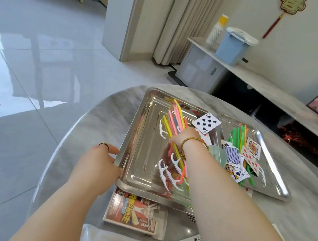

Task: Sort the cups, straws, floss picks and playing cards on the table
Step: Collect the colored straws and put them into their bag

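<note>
Middle of the frame there's a big steel tray (pixel 142 138) sitting on the marble table (pixel 96 114). The person's left hand (pixel 99 165) has hold of its left rim, fingers curled round the edge. The right hand (pixel 182 138) reaches in from the lower right and lands on the pile of yellow and pink straws (pixel 175 118) lying in that tray. Its fingers are tucked out of sight behind the wrist, so there's no telling if they're pinching a straw or just resting there.

White floss picks (pixel 164 169) are scattered in the same tray, mostly near its lower end. An eight of spades (pixel 206 122) sits on the tray's right rim. Just to the right is a second tray (pixel 272 159) with green and orange straws (pixel 239 133) and a messy heap of playing cards (pixel 250 153). A stack of paper cups (pixel 218 29) stands way off on the cabinet, upper right, beside a blue bin (pixel 234 47). A card box (pixel 133 212) pokes out from under the big tray's near edge.
</note>
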Demonstrator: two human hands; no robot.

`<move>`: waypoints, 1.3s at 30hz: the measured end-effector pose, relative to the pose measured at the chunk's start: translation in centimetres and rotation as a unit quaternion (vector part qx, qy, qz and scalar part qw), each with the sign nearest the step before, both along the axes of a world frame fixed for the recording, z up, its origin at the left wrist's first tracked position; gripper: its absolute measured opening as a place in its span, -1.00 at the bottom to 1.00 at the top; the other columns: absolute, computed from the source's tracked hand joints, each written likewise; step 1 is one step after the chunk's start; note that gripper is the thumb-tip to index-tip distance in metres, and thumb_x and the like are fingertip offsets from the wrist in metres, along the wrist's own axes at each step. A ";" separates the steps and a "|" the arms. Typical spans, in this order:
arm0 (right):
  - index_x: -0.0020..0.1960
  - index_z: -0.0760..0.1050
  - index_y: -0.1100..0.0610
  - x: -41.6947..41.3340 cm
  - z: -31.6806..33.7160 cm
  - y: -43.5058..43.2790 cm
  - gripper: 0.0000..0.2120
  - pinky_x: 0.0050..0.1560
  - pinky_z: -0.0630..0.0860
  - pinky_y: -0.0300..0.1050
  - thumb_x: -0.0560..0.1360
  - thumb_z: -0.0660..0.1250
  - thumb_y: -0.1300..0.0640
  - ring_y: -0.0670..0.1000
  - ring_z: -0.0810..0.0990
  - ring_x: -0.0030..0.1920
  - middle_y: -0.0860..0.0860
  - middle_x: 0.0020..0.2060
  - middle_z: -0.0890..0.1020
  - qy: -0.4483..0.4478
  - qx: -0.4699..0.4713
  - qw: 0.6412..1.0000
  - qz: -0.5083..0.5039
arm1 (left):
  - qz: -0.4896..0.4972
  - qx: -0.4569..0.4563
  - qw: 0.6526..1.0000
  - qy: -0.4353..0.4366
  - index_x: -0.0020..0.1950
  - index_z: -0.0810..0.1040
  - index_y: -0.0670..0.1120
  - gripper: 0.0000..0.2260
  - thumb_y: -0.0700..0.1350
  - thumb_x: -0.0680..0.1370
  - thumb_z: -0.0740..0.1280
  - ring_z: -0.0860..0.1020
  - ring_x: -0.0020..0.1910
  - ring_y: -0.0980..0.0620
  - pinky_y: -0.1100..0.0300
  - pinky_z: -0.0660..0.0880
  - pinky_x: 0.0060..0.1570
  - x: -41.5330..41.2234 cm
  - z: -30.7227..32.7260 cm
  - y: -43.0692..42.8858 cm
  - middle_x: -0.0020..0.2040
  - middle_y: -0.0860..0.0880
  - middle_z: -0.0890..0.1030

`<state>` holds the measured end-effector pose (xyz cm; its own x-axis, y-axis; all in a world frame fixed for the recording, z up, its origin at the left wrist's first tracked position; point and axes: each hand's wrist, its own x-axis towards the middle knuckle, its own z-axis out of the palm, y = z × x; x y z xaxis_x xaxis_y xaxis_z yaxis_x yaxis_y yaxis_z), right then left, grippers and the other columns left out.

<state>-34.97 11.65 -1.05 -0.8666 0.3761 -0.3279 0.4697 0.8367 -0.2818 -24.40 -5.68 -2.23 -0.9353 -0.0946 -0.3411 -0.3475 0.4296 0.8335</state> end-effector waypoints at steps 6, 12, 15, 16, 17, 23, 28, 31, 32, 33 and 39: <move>-0.27 0.30 0.19 -0.4 0.0 -0.3 -0.76 -0.47 0.29 -0.23 0.48 0.30 0.15 -0.03 0.37 -0.43 0.02 -0.40 0.39 -0.036 0.022 0.998 0.035 | -0.001 -0.001 1.000 -0.003 0.18 0.41 -0.10 -0.70 -0.29 0.48 0.30 0.45 -0.32 0.11 0.31 0.36 -0.35 0.0 0.0 0.0 -0.28 0.08 0.45; -0.21 0.35 0.19 0.4 -0.3 -0.6 -0.82 -0.32 0.42 -0.16 0.41 0.34 0.16 0.01 0.46 -0.36 0.03 -0.38 0.42 -0.074 0.036 0.995 0.053 | -0.008 -0.013 1.000 -0.011 0.13 0.42 -0.07 -0.72 -0.29 0.47 0.30 0.49 -0.29 0.07 0.24 0.40 -0.29 0.0 0.1 0.0 -0.27 0.08 0.48; -0.32 0.25 0.16 0.7 -1.0 -0.7 -0.74 -0.40 0.32 -0.19 0.48 0.25 0.17 0.07 0.44 -0.26 0.03 -0.39 0.35 -0.030 0.074 0.994 0.070 | -0.010 -0.016 1.000 -0.008 0.17 0.42 -0.08 -0.70 -0.28 0.47 0.30 0.45 -0.28 0.08 0.21 0.38 -0.19 0.1 0.2 0.0 -0.27 0.10 0.44; -0.33 0.23 0.16 0.7 -1.0 -0.7 -0.73 -0.40 0.31 -0.19 0.49 0.24 0.18 0.08 0.43 -0.22 0.03 -0.39 0.34 -0.019 0.084 0.993 0.078 | -0.012 -0.017 1.000 -0.007 0.19 0.42 -0.09 -0.69 -0.28 0.47 0.30 0.45 -0.29 0.09 0.21 0.38 -0.17 0.1 0.2 0.0 -0.27 0.10 0.43; -0.32 0.24 0.17 0.7 -1.0 -0.8 -0.74 -0.40 0.31 -0.18 0.49 0.23 0.20 0.09 0.42 -0.21 0.03 -0.40 0.33 -0.013 0.092 0.992 0.085 | -0.013 -0.017 1.000 -0.006 0.19 0.42 -0.10 -0.69 -0.28 0.48 0.30 0.44 -0.29 0.11 0.22 0.37 -0.17 0.1 0.2 0.0 -0.27 0.10 0.42; -0.35 0.23 0.16 1.2 -0.2 -0.7 -0.72 -0.46 0.25 -0.22 0.49 0.24 0.19 -0.03 0.31 -0.44 0.02 -0.42 0.33 -0.055 0.079 0.989 0.116 | -0.014 -0.022 1.000 -0.005 0.22 0.41 -0.10 -0.68 -0.27 0.48 0.30 0.42 -0.31 0.14 0.22 0.36 -0.18 0.0 -0.1 0.0 -0.27 0.11 0.41; -0.36 0.27 0.15 1.6 1.2 -0.9 -0.77 -0.46 0.24 -0.23 0.43 0.25 0.24 -0.02 0.30 -0.47 0.02 -0.43 0.32 -0.045 0.003 0.994 0.103 | -0.014 -0.021 1.000 -0.010 0.20 0.41 -0.10 -0.68 -0.27 0.47 0.30 0.46 -0.26 0.08 0.21 0.36 -0.26 -0.1 -0.2 0.0 -0.23 0.06 0.49; -0.33 0.22 0.12 1.4 2.7 -1.0 -0.74 -0.44 0.23 -0.20 0.50 0.19 0.14 -0.02 0.28 -0.43 0.01 -0.39 0.30 0.005 -0.028 0.994 0.108 | -0.015 -0.022 1.000 -0.017 0.22 0.41 -0.10 -0.66 -0.28 0.46 0.30 0.50 -0.12 -0.04 0.20 0.38 -0.18 -0.2 -0.4 0.0 -0.03 -0.08 0.59; -0.33 0.23 0.11 1.4 3.3 -1.0 -0.74 -0.43 0.23 -0.20 0.51 0.17 0.12 -0.02 0.28 -0.43 0.01 -0.38 0.31 0.023 -0.036 0.993 0.114 | -0.016 -0.023 0.999 -0.017 0.23 0.41 -0.10 -0.65 -0.27 0.46 0.31 0.51 -0.08 -0.05 0.19 0.38 -0.15 -0.2 -0.4 -0.1 0.01 -0.10 0.59; -0.33 0.23 0.11 1.3 4.0 -1.0 -0.75 -0.44 0.24 -0.20 0.52 0.15 0.13 -0.02 0.29 -0.43 0.02 -0.38 0.33 0.039 -0.045 0.991 0.121 | -0.019 -0.025 0.999 -0.017 0.23 0.40 -0.09 -0.65 -0.27 0.46 0.31 0.52 -0.05 -0.06 0.18 0.39 -0.14 -0.2 -0.5 -0.1 0.04 -0.10 0.60; -0.35 0.29 0.08 2.9 8.2 -0.4 -0.73 -0.58 0.26 -0.48 0.49 0.08 0.31 -0.25 0.40 -0.62 -0.02 -0.45 0.47 0.192 -0.144 0.961 0.139 | -0.029 -0.049 0.998 -0.013 0.24 0.39 -0.09 -0.64 -0.27 0.46 0.28 0.53 -0.01 -0.06 0.13 0.43 -0.08 -0.5 -1.0 0.1 0.00 -0.11 0.62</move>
